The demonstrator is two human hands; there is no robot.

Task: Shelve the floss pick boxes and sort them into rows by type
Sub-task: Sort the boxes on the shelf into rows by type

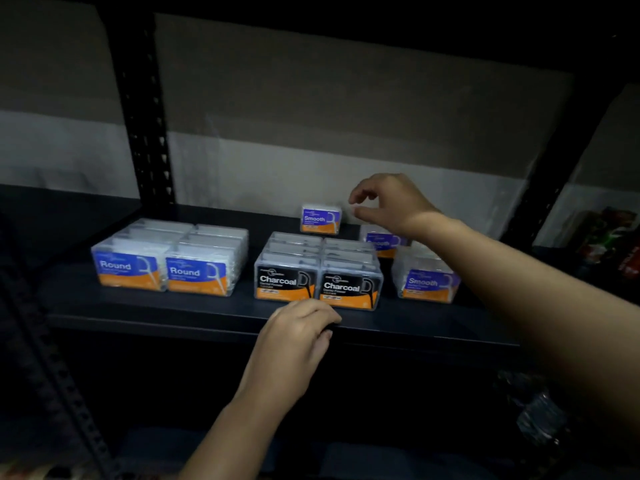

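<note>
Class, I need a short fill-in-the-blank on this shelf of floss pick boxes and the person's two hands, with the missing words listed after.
1. The two leftmost rows of boxes are labelled ____.
2. The black-labelled boxes in the middle read ____.
3. The right hand hovers beside a lone box labelled ____.
4. The left hand rests on the shelf's ____ edge.

Missing words: Round; Charcoal; Smooth; front

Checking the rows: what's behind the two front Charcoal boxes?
Behind the front Charcoal boxes more clear-lidded boxes run back in two rows; their labels are hidden. Farther back stands a lone Smooth box.
</note>
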